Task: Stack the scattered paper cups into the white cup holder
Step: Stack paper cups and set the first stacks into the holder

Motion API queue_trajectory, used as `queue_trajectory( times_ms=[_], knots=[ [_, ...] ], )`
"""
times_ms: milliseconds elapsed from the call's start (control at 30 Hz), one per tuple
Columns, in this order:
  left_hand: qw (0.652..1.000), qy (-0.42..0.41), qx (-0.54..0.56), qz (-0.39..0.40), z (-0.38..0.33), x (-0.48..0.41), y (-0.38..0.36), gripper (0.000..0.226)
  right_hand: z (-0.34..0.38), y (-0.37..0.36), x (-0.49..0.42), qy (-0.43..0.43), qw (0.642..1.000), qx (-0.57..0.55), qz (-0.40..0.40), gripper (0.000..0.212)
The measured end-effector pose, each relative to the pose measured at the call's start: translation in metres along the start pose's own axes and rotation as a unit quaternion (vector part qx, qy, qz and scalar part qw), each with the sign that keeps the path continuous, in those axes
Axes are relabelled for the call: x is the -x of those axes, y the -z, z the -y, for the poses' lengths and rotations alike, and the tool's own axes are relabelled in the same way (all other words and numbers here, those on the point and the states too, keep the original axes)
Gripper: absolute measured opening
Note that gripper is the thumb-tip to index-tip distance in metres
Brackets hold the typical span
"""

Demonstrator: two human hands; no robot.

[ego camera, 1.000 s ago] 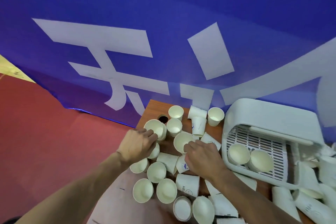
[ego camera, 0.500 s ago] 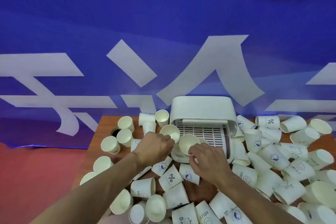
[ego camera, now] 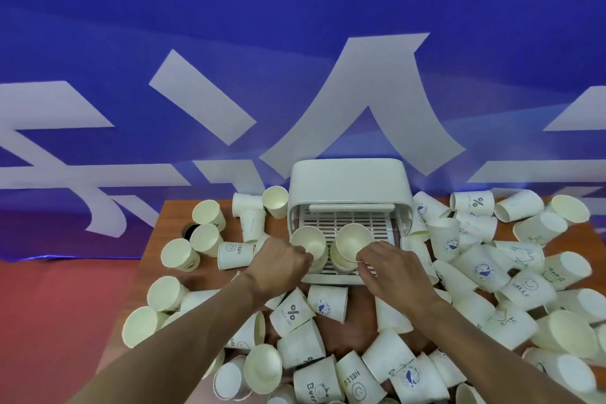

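Observation:
The white cup holder (ego camera: 349,185) stands at the back middle of the wooden table, its slatted tray facing me. My left hand (ego camera: 278,267) grips a paper cup (ego camera: 308,241) over the tray's left side. My right hand (ego camera: 392,267) pinches the rim of a second paper cup (ego camera: 352,239) over the tray's right side, where it sits on another cup beneath it. Both cups have their open mouths turned up towards me. Several loose paper cups (ego camera: 485,272) lie scattered all around.
The wooden table (ego camera: 170,216) is crowded with cups left, right and in front of the holder, many on their sides. A dark round hole (ego camera: 188,229) sits near the table's back left. A blue banner with white shapes (ego camera: 360,92) hangs behind. Red floor lies to the left.
My view swung right from the left cup pile to the holder. Both hands carried their cups from the table's left side onto the holder's tray.

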State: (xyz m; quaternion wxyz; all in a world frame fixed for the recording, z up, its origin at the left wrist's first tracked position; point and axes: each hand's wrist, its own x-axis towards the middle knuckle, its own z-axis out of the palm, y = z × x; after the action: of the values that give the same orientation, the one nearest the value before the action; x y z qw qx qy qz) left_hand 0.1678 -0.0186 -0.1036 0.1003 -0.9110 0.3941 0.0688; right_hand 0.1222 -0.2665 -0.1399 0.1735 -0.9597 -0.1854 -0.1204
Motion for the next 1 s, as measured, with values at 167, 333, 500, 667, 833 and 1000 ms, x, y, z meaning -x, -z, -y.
queue_trajectory(
  times_ms=[167,333,500,667,833,1000],
  knots=[
    [0.999,0.002,0.004,0.036,-0.005,-0.011,-0.015,0.013,0.002,-0.012,-0.003,-0.002,1.000,-0.016,0.016,0.005],
    [0.996,0.021,0.000,0.085,-0.008,-0.024,-0.035,0.011,-0.008,-0.025,-0.005,-0.035,0.992,-0.014,0.121,0.013],
    [0.994,0.007,0.003,0.109,-0.007,-0.033,-0.044,0.014,-0.020,-0.045,-0.008,-0.029,0.980,0.014,0.194,0.031],
    [0.993,0.029,0.041,0.107,-0.006,-0.044,-0.044,0.015,-0.017,-0.059,-0.014,-0.034,0.977,0.028,0.207,0.018],
    [0.994,0.033,0.038,0.102,-0.004,-0.042,-0.046,0.013,-0.011,-0.059,-0.019,-0.029,0.980,0.031,0.195,0.020],
    [0.995,0.015,0.045,0.091,-0.006,-0.037,-0.046,0.013,-0.010,-0.055,-0.021,-0.005,0.977,0.067,0.201,0.018]
  ],
)
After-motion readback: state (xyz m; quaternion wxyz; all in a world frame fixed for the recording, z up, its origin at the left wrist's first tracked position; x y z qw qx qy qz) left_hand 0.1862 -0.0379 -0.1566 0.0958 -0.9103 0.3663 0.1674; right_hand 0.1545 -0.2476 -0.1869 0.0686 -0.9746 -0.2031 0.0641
